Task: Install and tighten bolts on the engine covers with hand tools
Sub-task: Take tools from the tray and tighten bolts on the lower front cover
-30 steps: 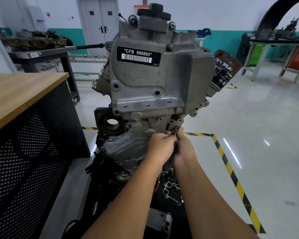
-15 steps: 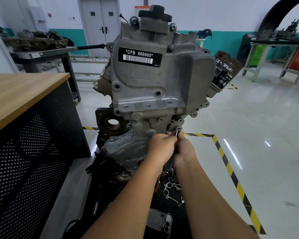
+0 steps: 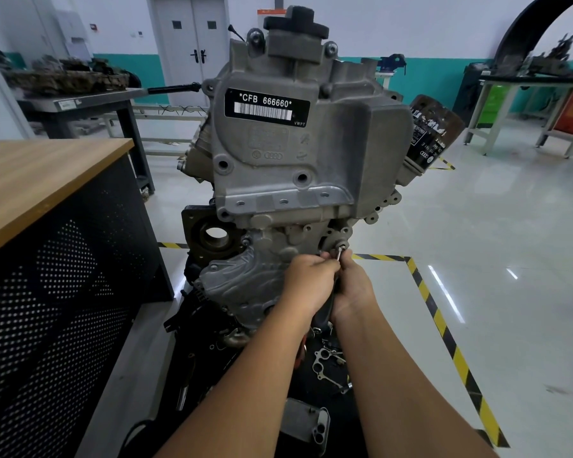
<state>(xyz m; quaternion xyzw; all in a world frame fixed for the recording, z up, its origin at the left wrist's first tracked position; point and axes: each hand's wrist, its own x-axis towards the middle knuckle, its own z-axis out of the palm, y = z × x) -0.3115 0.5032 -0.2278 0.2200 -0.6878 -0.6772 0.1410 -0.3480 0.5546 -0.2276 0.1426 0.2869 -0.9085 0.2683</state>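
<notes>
So the engine (image 3: 298, 153) is stood upright in the middle, wooden bench (image 3: 40, 180) off to the left. Down at its lower right corner, a thin tool (image 3: 339, 253) is pinched between the left hand (image 3: 308, 282) and right hand (image 3: 353, 290), both curled round it, tip set on a bolt (image 3: 342, 245). Loose gaskets (image 3: 325, 360) are left lying nearer.

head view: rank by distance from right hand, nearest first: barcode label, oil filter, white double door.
From the right hand:
1. Barcode label, up and left on the engine cover.
2. Oil filter, upper right, sticking out beyond the engine's side.
3. White double door, far back left on the wall.
</notes>
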